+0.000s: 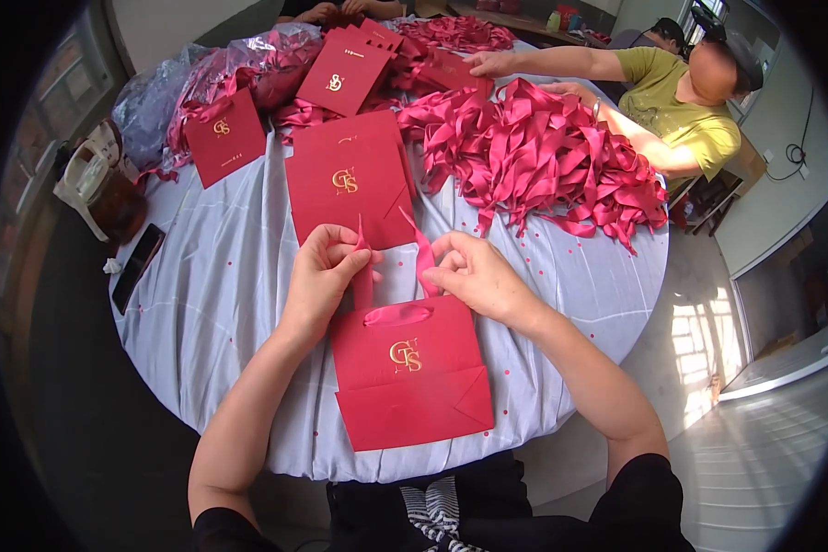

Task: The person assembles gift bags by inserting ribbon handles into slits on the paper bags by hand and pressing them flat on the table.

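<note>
A flat red paper gift bag [409, 405] with a gold monogram lies on the cloth-covered table in front of me. A pink-red ribbon [397, 315] passes through the holes at its top edge, its two ends drawn up and apart. My left hand [329, 267] pinches one ribbon end between thumb and fingers. The other end [424, 258] is pinched in my right hand [474, 271]. Both hands hover just beyond the bag's upper edge. Right behind them lies a stack of similar red bags [340, 198].
A big heap of loose ribbons [543, 156] covers the right middle. Further red bags [345, 74] and clear plastic wrapping [161, 106] lie at the back left. A phone [138, 269] and a drink container [110, 198] are by the left edge. A co-worker in a yellow-green shirt [667, 106] reaches in from the right.
</note>
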The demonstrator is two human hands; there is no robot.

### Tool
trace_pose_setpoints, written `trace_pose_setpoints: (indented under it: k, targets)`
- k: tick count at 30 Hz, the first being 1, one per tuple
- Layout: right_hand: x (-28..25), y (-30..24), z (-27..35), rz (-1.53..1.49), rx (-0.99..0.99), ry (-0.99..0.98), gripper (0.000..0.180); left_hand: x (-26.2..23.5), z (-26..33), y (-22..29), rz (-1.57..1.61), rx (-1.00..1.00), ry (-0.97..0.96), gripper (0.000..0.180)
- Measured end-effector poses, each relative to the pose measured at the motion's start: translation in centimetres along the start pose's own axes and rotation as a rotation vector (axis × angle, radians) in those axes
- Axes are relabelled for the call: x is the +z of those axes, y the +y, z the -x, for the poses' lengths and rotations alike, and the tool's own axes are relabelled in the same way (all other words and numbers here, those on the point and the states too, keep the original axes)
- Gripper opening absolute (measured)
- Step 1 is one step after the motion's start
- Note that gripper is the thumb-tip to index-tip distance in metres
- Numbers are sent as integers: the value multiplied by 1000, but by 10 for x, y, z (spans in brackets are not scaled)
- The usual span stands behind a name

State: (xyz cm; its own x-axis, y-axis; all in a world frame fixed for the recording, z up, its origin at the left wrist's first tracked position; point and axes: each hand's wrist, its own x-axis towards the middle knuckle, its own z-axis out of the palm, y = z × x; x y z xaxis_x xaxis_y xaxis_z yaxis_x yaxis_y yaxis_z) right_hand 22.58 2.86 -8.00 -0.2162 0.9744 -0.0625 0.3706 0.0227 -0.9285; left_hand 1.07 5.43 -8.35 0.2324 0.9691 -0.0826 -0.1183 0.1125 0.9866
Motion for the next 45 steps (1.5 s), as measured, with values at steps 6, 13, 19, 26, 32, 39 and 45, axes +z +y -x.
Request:
trace_pose_setpoints:
  k: [6,13,19,26,32,39,45]
  targets:
    - [-3,-2,6,95,-29,43,33,13,19,7,-923,828,233,33]
    - [-4,5,7,122,-90,57,34,40,53,8,-875,1003,-633,33]
    - [-3,-15,9,306,-269,223,14,40,62,-16,-1005,831,-851,61]
    - [20,-31,-5,462,-329,-30,17,41,62,-21,-1025,865,-855,68]
    - [45,-41,-25,482,-82,-185,33,41,64,-26,-1005,903,-816,69]
    - [62,-29,-32,312,-115,-197,22,37,67,-33,-1047,902,-804,68]
    - [70,-22,-32,370,-374,-40,27,38,65,-31,-994,868,-817,66]
